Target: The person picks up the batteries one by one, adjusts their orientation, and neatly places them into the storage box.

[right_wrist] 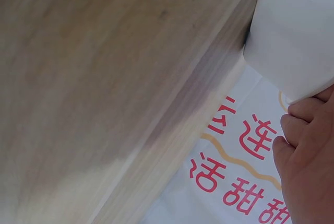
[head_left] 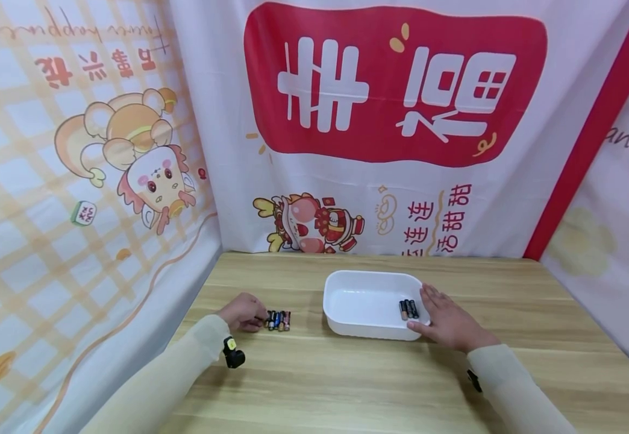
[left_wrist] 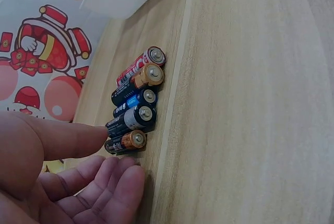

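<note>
Several AA-size batteries [left_wrist: 133, 98] lie side by side in a row on the table, with black, copper, blue and red wrappers. My left hand [head_left: 246, 312] is at the left end of this row. In the left wrist view, one extended finger [left_wrist: 73, 139] reaches the nearest batteries, while the other fingers [left_wrist: 112, 187] bend loosely below the copper-and-black battery [left_wrist: 125, 142]. My right hand [head_left: 450, 319] holds the right end of a white plastic box [head_left: 369, 331], thumb at its front rim and fingers along the right side. More dark batteries [head_left: 409, 309] lie together inside the box's right end.
The wooden table [head_left: 347, 386] meets a white cloth backdrop [head_left: 222, 181] with red printing at its far edge. Patterned cloth [head_left: 103, 253] hangs along the left side, and another white cloth [head_left: 607, 241] along the right. The box stands right of the battery row.
</note>
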A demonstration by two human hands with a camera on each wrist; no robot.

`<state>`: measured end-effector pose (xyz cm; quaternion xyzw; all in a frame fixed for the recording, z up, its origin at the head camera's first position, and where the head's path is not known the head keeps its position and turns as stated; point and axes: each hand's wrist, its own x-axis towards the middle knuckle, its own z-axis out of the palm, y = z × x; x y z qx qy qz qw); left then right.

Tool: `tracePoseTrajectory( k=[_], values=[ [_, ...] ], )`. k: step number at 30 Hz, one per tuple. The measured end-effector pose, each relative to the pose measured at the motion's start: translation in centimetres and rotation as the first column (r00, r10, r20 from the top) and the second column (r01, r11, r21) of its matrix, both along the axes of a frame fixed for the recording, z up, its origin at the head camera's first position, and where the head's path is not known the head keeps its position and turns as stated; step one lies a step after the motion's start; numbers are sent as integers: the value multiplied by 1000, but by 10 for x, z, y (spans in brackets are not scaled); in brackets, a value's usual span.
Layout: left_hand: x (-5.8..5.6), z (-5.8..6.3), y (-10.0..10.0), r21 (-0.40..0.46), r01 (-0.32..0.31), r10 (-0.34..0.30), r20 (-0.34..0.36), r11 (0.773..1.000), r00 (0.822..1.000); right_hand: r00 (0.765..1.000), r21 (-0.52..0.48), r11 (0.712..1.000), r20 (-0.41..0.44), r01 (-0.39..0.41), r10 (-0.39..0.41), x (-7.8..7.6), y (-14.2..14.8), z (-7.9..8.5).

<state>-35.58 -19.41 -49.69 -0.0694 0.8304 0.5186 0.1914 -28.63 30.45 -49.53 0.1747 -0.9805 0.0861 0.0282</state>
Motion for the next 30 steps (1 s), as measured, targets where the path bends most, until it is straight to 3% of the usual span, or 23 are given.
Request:
tracePoseTrajectory(
  k=[19,24,30],
  values=[
    [-4,8,11,-181,10,-15,-30,983,999,1000,4,1000,-16,-20,21,0,1,6],
    [-10,6,12,-268,33,-45,-36,963,998,1000,1,1000,-18,-21,21,0,1,6],
    [-14,3,10,-394,57,-86,-57,917,995,999,-12,1000,-16,-28,28,1,2,2]
  ],
)
